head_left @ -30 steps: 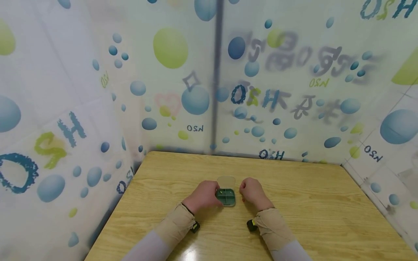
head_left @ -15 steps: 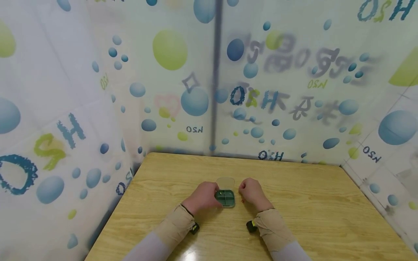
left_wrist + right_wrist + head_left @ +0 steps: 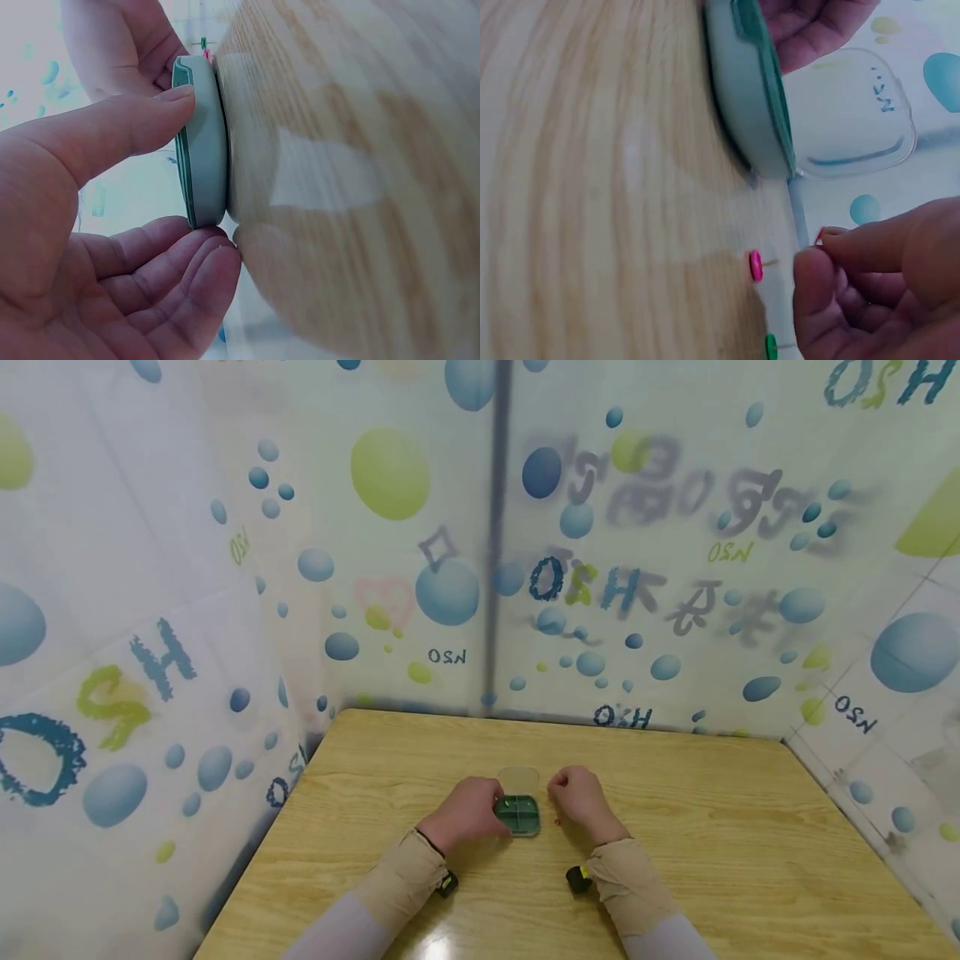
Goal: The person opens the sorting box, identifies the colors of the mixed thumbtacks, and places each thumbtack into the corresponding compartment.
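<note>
A green pill box (image 3: 517,815) with several compartments lies on the table, its clear lid (image 3: 519,779) folded back at the far side. A small yellowish thing (image 3: 507,803) shows in its far left compartment. My left hand (image 3: 468,814) grips the box from the left, thumb on the near side and fingers curled at the far side. Right of the box, my right hand (image 3: 583,797) pinches a small red thing (image 3: 820,235) between thumb and forefinger; most of it is hidden. Below that hand, a pink thumbtack (image 3: 757,265) and a green thumbtack (image 3: 772,346) lie point up.
The wooden table (image 3: 675,810) reaches back to a wall curtain (image 3: 637,527) printed with bubbles and letters. A similar curtain (image 3: 135,610) hangs along the left side. Black wrist cameras (image 3: 577,879) sit on both wrists.
My right hand has shifted very slightly, its fingers turning a little so that the pink tack below shows more clearly. The left hand and the box stay in place.
</note>
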